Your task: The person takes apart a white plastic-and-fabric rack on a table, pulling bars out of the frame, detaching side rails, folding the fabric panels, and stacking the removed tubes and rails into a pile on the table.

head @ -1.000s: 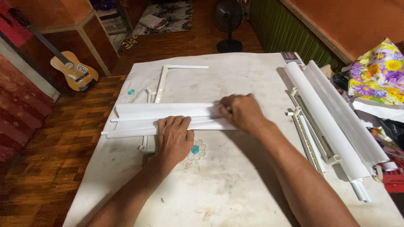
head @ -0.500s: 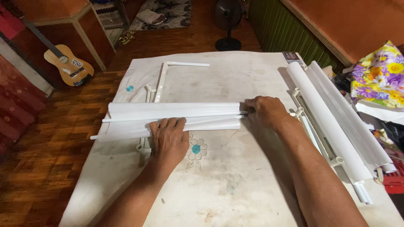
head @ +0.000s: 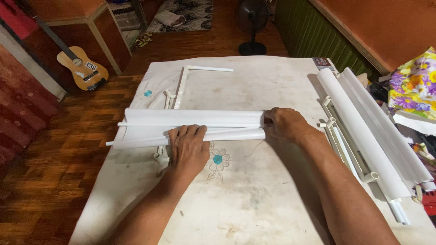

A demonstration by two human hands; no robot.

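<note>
A long white rolled sheet (head: 200, 119) lies across the white table (head: 254, 199), with a thin white rod poking out of its left end. My left hand (head: 188, 147) presses flat on the roll's near edge, fingers spread over it. My right hand (head: 284, 124) grips the roll's right end. Under the roll lies a white pipe frame (head: 181, 86) that runs toward the far side of the table.
Two more white rolls (head: 368, 136) and white pipe pieces (head: 338, 136) lie along the table's right edge. A flowered cloth (head: 415, 86) sits at far right. On the wooden floor stand a guitar (head: 84, 68) at left and a black fan (head: 252, 27) beyond the table.
My right hand has slid right along the roll to its end. The roll looks longer and tighter. My left hand stays pressed on it.
</note>
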